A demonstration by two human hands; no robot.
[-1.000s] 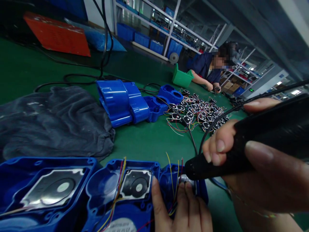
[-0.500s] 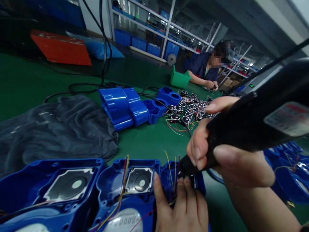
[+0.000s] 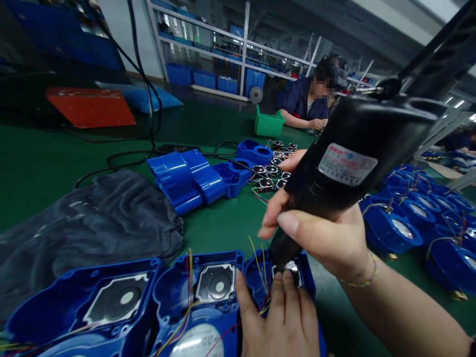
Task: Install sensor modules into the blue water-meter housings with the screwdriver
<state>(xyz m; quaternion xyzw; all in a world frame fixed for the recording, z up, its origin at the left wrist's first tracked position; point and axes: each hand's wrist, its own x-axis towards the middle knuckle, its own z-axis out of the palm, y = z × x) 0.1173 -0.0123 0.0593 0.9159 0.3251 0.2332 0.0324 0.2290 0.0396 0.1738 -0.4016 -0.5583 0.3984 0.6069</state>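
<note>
My right hand (image 3: 327,238) is wrapped round a black electric screwdriver (image 3: 334,163), which tilts down to the left. Its nose reaches into the rightmost blue meter housing (image 3: 309,272), over a black square module with a pale frame (image 3: 292,270); the bit's tip is hidden. My left hand (image 3: 278,317) lies palm down on that housing, fingers stretched out, two fingertips against the module near the screwdriver's nose. Yellow and red wires (image 3: 262,267) stand up beside the fingers. To the left sit a middle housing (image 3: 167,277) and another blue housing (image 3: 40,292), each with a similar module.
A dark grey cloth (image 3: 111,213) lies on the green table (image 3: 208,230). Behind are empty blue housings (image 3: 186,178), loose wired modules (image 3: 266,171), a green bin (image 3: 268,123) and cables. Several blue meters (image 3: 394,228) stand at right. A co-worker (image 3: 305,101) sits across.
The screwdriver has swung more upright, and my right hand has shifted left with it. My left hand stays on the housing. The whole view has turned slightly, showing more meters at right.
</note>
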